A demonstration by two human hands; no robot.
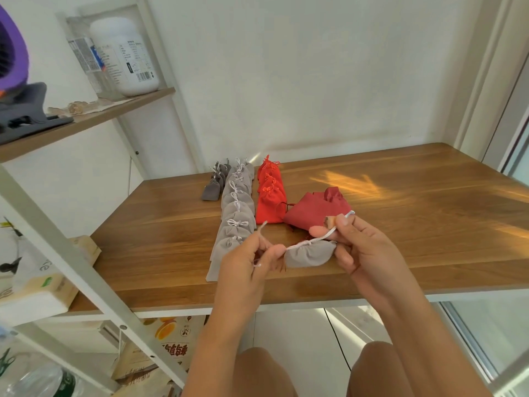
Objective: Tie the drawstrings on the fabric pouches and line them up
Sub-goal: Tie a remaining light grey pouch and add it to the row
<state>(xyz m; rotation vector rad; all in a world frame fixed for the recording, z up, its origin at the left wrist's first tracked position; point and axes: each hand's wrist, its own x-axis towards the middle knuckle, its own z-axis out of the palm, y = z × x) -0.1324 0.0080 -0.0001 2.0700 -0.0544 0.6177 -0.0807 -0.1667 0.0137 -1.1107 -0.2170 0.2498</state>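
The pouches [239, 222] are soft matt cloth, their drawstrings [320, 239] corded; the worktop [400, 224] is smooth wood with a slight sheen; the bottle [126, 58] is glossy plastic.

Cinched grey pouch [310, 255] midair on taut white drawstring [297, 245], near tied pouch rows [239, 213]

three pouch rows [239, 213] lie side by side on the table [400, 224].

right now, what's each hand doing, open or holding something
Left hand: pinches one end of the white drawstring on the grey pouch.
Right hand: pinches the other end of the same drawstring.
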